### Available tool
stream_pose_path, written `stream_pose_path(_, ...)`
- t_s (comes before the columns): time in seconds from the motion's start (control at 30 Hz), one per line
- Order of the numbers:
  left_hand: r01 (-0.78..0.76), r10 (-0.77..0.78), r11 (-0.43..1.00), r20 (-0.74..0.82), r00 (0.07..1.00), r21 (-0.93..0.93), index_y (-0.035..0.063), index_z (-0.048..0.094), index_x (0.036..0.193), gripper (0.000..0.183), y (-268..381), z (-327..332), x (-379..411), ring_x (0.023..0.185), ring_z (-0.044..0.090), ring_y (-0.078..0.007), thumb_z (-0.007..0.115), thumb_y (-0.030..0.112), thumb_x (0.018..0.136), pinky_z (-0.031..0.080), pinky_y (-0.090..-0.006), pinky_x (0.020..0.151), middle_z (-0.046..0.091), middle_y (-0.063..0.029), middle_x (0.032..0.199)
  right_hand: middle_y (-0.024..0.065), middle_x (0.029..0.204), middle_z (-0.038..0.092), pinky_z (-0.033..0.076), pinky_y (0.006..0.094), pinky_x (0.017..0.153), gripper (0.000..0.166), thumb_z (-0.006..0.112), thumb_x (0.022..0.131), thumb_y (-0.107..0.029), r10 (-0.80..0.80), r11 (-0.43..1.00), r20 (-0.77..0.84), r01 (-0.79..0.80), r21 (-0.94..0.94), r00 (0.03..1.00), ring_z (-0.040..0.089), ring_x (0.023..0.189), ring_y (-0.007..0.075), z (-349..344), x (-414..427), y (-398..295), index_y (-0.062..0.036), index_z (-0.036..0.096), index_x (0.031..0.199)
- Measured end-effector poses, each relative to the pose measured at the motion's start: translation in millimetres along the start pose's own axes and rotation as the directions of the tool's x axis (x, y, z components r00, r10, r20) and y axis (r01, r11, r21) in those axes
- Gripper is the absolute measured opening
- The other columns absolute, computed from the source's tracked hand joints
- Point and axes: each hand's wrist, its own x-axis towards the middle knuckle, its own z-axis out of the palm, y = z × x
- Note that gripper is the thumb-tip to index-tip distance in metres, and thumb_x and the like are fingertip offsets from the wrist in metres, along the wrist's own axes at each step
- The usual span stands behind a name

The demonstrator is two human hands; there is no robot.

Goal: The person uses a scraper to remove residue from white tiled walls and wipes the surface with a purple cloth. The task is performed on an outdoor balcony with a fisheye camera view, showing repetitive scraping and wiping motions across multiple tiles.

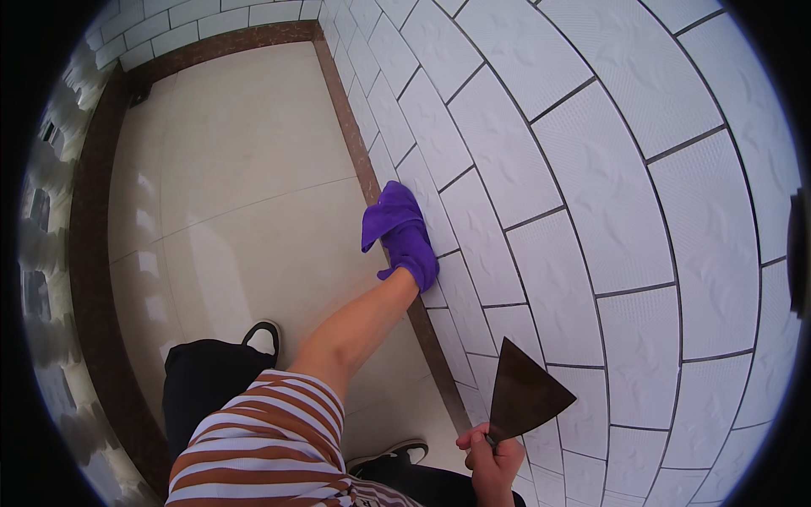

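A purple cloth [399,218] is draped over my left hand [404,280], which presses it against the white tiled wall [500,234]. The wrist comes out from under the cloth, while the fingers are hidden by it. The cloth lies just above the brown skirting strip [342,104], and one loose corner hangs over it. At lower right, my right hand [497,459] grips a putty knife [529,396] by its handle. Its broad, dark, triangular blade points up and stands in front of the lower wall tiles.
Glossy beige floor tiles [247,146] stretch ahead, bordered by a brown edge strip [95,253]. A row of pale balusters [44,253] runs along the left. My shoes [261,339] stand on the floor below. A small dark object [139,95] sits in the far left corner.
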Motion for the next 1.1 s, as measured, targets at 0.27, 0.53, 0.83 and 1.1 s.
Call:
stream_pose_path(0.27,-0.229,0.238,-0.239,-0.286,0.928,-0.944,0.0032,0.027,0.140,0.046,-20.3,-80.5,-270.3,0.129,0.034,-0.0270,0.029,0.011,0.095,0.030,-0.0382,0.104,0.033,-0.0119,0.141,0.0041,0.055,0.053,0.032,0.0195,0.046,0.016,0.050,0.085,-0.004,-0.356,0.934,-0.097,0.353,-0.045,0.929,0.042,0.044,0.0052,-9.0,-17.1,16.5,0.0023,0.055,0.072)
stream_pose_path(0.53,-0.355,-0.064,-0.506,-0.376,0.924,-0.786,0.0030,0.029,0.138,0.045,-59.8,-84.0,-211.1,0.127,0.036,-0.0280,0.028,0.009,0.094,0.032,-0.0385,0.103,0.035,-0.0130,0.139,0.0099,0.061,0.053,0.042,0.0263,0.050,0.013,0.047,0.084,-0.008,-0.374,0.888,-0.379,0.445,0.119,0.847,0.050,0.053,0.0154,-33.6,-21.5,14.7,-0.0001,0.049,0.073)
stream_pose_path(0.83,-0.173,-0.143,-0.363,-0.129,0.981,-0.915,0.0051,0.035,0.128,0.036,-60.6,-14.2,-60.5,0.111,0.040,-0.0245,0.028,0.014,0.094,0.035,-0.0351,0.091,0.041,-0.0107,0.124,0.0034,0.064,0.051,0.038,0.0226,0.052,0.013,0.049,0.078,0.002,0.027,0.999,-0.148,-0.021,0.040,0.989,0.048,0.055,0.0096,-35.0,-11.9,18.9,-0.0003,0.054,0.089)
stream_pose_path(1.1,-0.025,0.038,-0.523,-0.053,0.998,-0.852,0.0095,0.044,0.109,0.026,-5.8,-13.6,-195.9,0.080,0.046,-0.0164,0.032,0.028,0.096,0.040,-0.0281,0.068,0.048,-0.0048,0.097,0.0092,0.091,0.050,0.045,0.0228,0.054,0.063,0.045,0.077,0.007,-0.049,0.997,0.224,0.033,0.074,0.973,0.054,0.061,0.0118,-13.8,10.9,-4.4,-0.0011,0.029,0.137)
